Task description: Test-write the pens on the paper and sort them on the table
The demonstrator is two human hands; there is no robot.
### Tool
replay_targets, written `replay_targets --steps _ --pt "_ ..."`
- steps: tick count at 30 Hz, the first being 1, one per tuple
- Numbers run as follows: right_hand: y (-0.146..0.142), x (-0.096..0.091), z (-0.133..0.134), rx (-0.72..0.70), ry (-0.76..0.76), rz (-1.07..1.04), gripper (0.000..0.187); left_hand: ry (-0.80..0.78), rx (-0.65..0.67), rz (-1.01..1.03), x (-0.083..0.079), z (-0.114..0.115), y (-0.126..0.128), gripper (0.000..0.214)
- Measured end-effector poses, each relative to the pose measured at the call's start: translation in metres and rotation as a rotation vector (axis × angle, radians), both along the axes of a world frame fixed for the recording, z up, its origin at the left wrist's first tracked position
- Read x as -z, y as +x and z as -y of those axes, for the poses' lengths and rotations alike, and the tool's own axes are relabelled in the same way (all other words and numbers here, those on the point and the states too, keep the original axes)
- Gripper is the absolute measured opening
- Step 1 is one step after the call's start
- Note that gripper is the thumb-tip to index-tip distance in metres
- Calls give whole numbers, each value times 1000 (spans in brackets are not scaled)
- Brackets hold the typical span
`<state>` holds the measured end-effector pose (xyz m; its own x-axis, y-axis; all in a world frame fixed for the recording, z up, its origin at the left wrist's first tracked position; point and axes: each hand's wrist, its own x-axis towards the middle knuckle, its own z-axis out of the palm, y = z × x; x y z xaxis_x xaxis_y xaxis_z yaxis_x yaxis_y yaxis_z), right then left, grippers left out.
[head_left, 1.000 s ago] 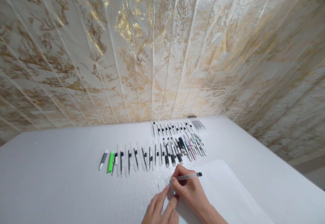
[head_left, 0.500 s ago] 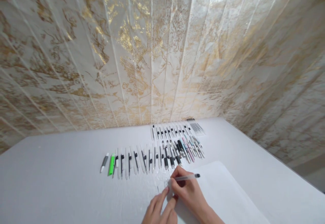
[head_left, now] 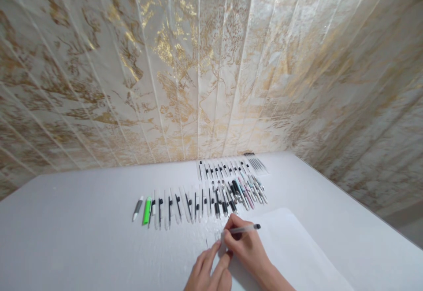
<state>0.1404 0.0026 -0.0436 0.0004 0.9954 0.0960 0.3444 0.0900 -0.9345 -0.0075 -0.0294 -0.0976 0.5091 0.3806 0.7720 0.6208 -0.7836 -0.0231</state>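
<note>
The translucent pen (head_left: 243,229) lies inside the right hand (head_left: 246,244), whose thumb and fingers are closed on its front end, so that hand is plainly the nearer one. Its long axis runs across the view, from the pinched fingertips out to the right and slightly away from the person, ending in a black tip beyond the knuckles; the writing end is hidden by the fingers. The left hand (head_left: 208,271) rests just to the left and nearer to the person, fingers loosely extended and gripping nothing that shows, its index fingertip just beside the right fingertips. Small faint marks (head_left: 217,235) show there, too blurred to read. The white sheet (head_left: 294,242) spreads under the right forearm and off to the right on the worktop (head_left: 82,247), and the nearer row of pens (head_left: 197,207) lies beyond both hands. Against the picture from a second ago, the two hands hold almost the same pose; the pen's black end sits slightly closer to the knuckles in the view, perhaps from a small change of tilt, while the rows are shifted only a little, seemingly with the head.
</note>
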Motion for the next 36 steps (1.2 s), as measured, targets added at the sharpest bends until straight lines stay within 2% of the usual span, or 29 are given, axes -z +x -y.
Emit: replay_targets --steps 4,8,11,13,15,17,19,21,24,28,32,36 --pt "2 -1 0 21 -10 -25 11 -7 7 -14 2 -1 -2 29" --pt "4 -3 -2 175 -38 -125 16 -59 54 -87 4 -2 -5 17" --pt "6 -12 -5 198 -68 -236 16 -150 100 -17 -9 -6 -11 18" --pt "8 -27 -2 157 -39 -282 15 -292 160 82 -27 -10 -17 22" --pt "10 -48 6 95 4 -261 13 -516 202 146 -48 -13 -23 22" --pt "11 -69 20 -7 0 -210 10 -723 186 235 -63 -15 -27 21" --pt "11 -84 34 -125 1 -135 9 -855 174 345 -70 -16 -28 21" --pt "9 -90 43 -203 44 -44 7 -921 193 420 -71 -15 -27 22" --pt "5 -88 47 -240 109 47 3 -996 218 451 -71 -12 -23 26" --pt "2 -79 41 -261 116 111 2 -1144 238 463 -77 -9 -19 37" --pt "1 -71 36 -304 165 140 6 -1238 352 517 -82 -8 -10 46" --pt "2 -62 30 -269 239 293 8 -1322 382 652 -75 -9 1 53"
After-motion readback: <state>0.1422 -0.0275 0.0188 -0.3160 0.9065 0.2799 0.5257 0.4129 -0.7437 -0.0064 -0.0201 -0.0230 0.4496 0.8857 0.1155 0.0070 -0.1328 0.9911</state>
